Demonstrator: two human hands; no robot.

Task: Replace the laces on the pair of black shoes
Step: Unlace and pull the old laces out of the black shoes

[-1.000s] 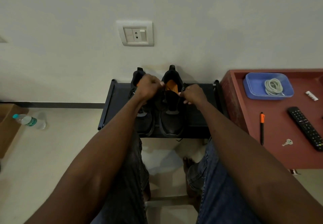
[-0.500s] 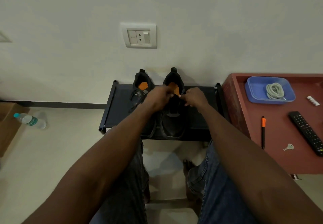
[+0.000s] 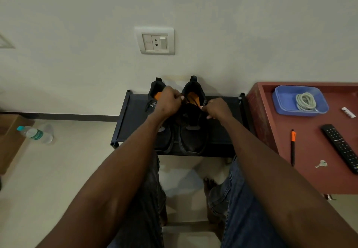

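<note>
Head-camera footage was ordered from the far left, where a brown cardboard box [image 3: 8, 141] was seen at the frame edge, with a plastic water bottle [image 3: 35, 133] lying on its side on the floor just beside it. Higher on the wall, a white switch-and-socket plate [image 3: 155, 41] was mounted above a low black shoe rack [image 3: 133, 123]. On that rack the pair of black shoes was set side by side against the wall, toes toward the near edge: the left shoe [image 3: 155, 100] was largely covered by the left forearm, and the right shoe [image 3: 192, 131] lay between the two hands, its orange insole visible. The left hand [image 3: 168, 101] was held over the gap between the shoes, fingers curled and pinching a dark lace [image 3: 195, 102] at the right shoe's opening. The right hand [image 3: 218, 109] was placed at the right side of the same shoe, fingers curled around what appeared to be that lace. Further right, a reddish-brown table [image 3: 271, 112] was seen carrying a blue tray [image 3: 280, 100] with a coiled pale cord [image 3: 306, 101], an orange-capped pen [image 3: 293, 147], a key [image 3: 321, 163] and a black remote control [image 3: 341, 147].
</note>
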